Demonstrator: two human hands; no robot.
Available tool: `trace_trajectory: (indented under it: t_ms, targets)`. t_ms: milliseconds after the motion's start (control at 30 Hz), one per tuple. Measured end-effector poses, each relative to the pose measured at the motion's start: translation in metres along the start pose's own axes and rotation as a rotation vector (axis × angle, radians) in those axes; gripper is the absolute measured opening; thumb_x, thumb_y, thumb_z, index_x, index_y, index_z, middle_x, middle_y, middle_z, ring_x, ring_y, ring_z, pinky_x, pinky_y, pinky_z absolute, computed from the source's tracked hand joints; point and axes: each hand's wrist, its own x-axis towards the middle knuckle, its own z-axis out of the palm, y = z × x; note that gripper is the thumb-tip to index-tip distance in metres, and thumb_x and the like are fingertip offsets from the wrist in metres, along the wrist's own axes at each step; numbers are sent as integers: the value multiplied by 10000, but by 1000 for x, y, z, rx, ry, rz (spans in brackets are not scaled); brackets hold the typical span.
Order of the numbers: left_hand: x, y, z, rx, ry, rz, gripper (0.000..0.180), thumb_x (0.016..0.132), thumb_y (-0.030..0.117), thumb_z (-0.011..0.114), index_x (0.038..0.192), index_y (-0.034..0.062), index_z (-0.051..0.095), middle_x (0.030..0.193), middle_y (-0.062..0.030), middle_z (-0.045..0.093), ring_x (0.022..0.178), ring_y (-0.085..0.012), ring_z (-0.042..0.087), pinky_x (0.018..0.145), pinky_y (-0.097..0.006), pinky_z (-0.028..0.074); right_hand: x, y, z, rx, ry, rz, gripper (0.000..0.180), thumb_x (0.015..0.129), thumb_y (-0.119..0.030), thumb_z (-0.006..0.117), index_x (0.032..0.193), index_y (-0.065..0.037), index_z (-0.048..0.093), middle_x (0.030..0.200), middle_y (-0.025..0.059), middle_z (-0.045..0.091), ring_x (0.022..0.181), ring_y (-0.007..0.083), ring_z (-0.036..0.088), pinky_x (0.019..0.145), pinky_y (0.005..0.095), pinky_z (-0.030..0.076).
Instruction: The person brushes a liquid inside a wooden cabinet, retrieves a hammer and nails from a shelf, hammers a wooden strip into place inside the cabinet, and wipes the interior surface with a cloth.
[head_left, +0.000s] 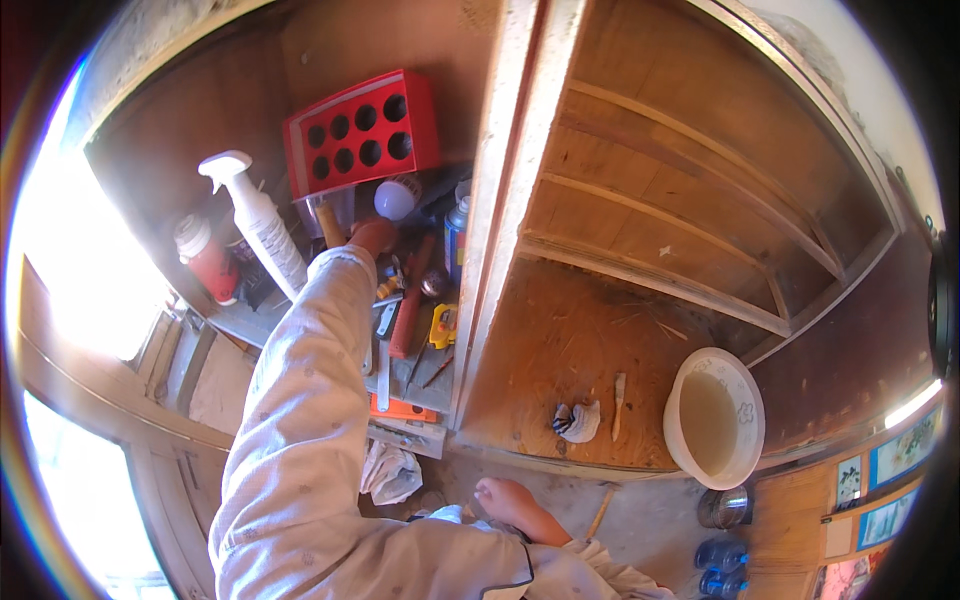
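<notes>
My left hand [373, 236] reaches deep into the left cabinet compartment, among crowded tools. Its fingers are mostly hidden behind the wrist and sleeve. Just left of it stands a wooden handle [328, 222]; whether I grip it cannot be seen. A white light bulb [397, 199] lies just beyond the hand, below a red box [362, 135] with round holes. Low in front of my body, my right hand [508, 502] is curled closed. Anything inside its fingers is hidden. Pale bluish cloth [448, 513] shows beside it.
A white spray bottle [262, 220] and red bottle [208, 262] stand left of my arm. A yellow tape measure [443, 326] lies among tools. Past the divider [515, 190] are a rag [577, 421], a brush [619, 405] and a basin [675, 410] of cloudy water.
</notes>
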Motion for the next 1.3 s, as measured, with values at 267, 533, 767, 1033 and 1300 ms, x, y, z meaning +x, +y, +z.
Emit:
trace_trajectory:
  t_ms: [267, 533, 767, 1033, 1300]
  targets:
    - [-20, 20, -11, -32, -33, 29, 463, 782, 260, 659, 1221, 134, 584, 1291, -95, 540, 1199, -255, 512, 947, -440, 407, 1, 10, 7, -8, 46, -12, 269, 832, -293, 574, 998, -88, 623, 920, 132, 671, 867, 315, 636, 745, 409, 498]
    - [13, 3, 9, 47, 28, 41, 359, 760, 225, 688, 1104, 130, 654, 1192, -78, 609, 1133, -261, 563, 903, -433, 441, -1, 9, 12, 25, 62, -24, 259, 833, -280, 581, 994, -81, 617, 907, 145, 671, 857, 321, 639, 740, 407, 501]
    - [-1, -3, 6, -71, 38, 94, 244, 794, 279, 644, 971, 121, 702, 1039, -87, 670, 994, -197, 633, 801, -372, 498, -2, 5, 15, -10, 14, 4, 271, 837, -271, 580, 1011, -66, 611, 938, 160, 664, 879, 321, 636, 748, 401, 498]
    - [20, -5, 21, -205, 241, -2, 325, 815, 261, 587, 1074, 78, 661, 1136, -137, 631, 1035, -301, 617, 851, -434, 480, -8, 5, 17, 12, 35, 68, 270, 832, -311, 582, 983, -92, 628, 893, 121, 674, 852, 315, 638, 732, 417, 502]
    - [21, 2, 15, -70, 255, 104, 322, 808, 224, 579, 1076, 61, 649, 1126, -145, 630, 1030, -307, 617, 844, -421, 488, -13, 6, 18, -6, 54, 60, 242, 828, -281, 590, 961, -83, 626, 895, 136, 667, 836, 329, 632, 735, 421, 501]
